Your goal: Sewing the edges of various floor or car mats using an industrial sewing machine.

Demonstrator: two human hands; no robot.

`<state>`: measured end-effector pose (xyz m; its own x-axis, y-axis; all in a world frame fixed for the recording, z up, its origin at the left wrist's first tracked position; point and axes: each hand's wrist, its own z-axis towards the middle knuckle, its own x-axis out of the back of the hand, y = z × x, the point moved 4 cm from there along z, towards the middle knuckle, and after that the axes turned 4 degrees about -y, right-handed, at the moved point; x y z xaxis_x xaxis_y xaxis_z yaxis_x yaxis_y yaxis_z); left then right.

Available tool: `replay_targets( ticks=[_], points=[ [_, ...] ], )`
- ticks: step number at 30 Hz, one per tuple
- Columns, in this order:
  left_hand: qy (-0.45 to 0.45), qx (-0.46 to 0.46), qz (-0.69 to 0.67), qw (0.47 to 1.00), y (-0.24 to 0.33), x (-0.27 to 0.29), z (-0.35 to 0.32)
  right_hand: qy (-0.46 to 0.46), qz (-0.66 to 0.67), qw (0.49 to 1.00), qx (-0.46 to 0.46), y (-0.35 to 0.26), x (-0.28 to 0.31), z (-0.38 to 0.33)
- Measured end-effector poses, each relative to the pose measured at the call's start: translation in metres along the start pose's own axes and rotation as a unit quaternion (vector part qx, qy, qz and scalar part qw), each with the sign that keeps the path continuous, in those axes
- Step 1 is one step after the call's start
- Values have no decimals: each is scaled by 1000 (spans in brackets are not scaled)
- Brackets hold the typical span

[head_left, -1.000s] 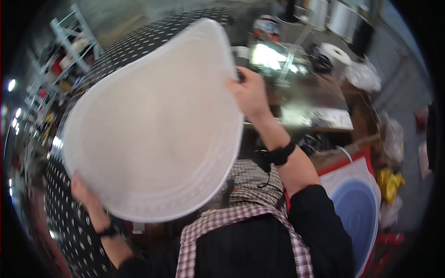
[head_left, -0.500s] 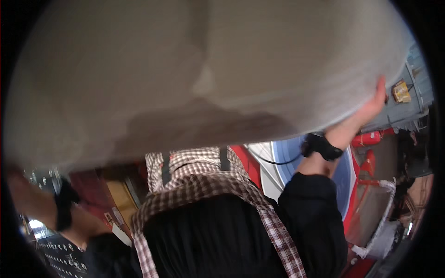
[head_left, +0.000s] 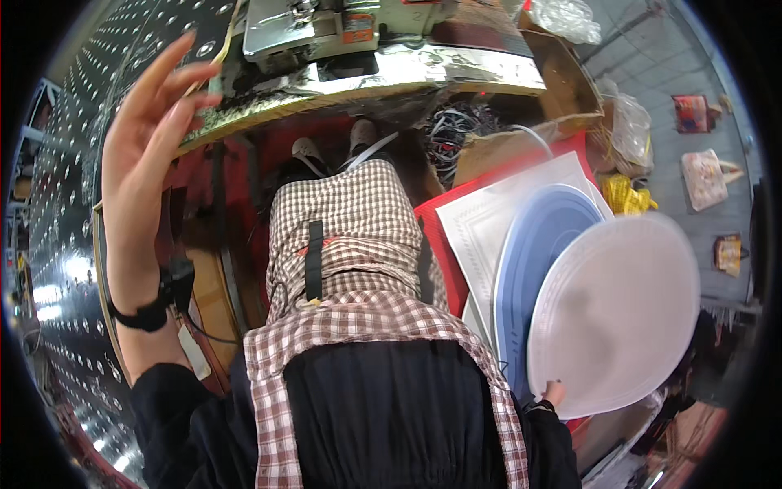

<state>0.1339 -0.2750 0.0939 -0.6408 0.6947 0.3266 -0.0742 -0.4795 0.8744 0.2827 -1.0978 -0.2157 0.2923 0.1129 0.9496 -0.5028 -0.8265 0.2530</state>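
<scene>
Since I hold it by one edge only:
Right fingers point(head_left: 555, 391): pinching the white round panel point(head_left: 615, 314) at its lower rim — it may slip onto the blue panel point(head_left: 529, 261).
Left hand point(head_left: 147, 122): open, fingers spread, holding nothing — the metal table edge point(head_left: 366, 81) is just beyond my fingertips.

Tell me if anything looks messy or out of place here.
Under the workbench, a tangle of cables spills loosely beside a torn cardboard box. The white disc held at its lower edge by the right hand leans on the blue disc; nothing looks damaged.

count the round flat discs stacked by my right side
2: a white disc held at its lower edge by the right hand, and a blue disc behind it. More may be hidden underneath.
</scene>
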Motion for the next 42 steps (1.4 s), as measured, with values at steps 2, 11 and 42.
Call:
replay_targets(
  ticks=[2, 11, 42],
  points=[
    [22, 100, 28, 994, -23, 20, -25, -134, -26, 988, 78, -79, 15, -2],
    [197, 245, -87, 945, -81, 45, -125, -99, 270, 587, 757, -625, 132, -272],
    [392, 248, -111, 879, -80, 61, -236, 70, 790, 421, 440, -569, 638, 108]
  ],
)
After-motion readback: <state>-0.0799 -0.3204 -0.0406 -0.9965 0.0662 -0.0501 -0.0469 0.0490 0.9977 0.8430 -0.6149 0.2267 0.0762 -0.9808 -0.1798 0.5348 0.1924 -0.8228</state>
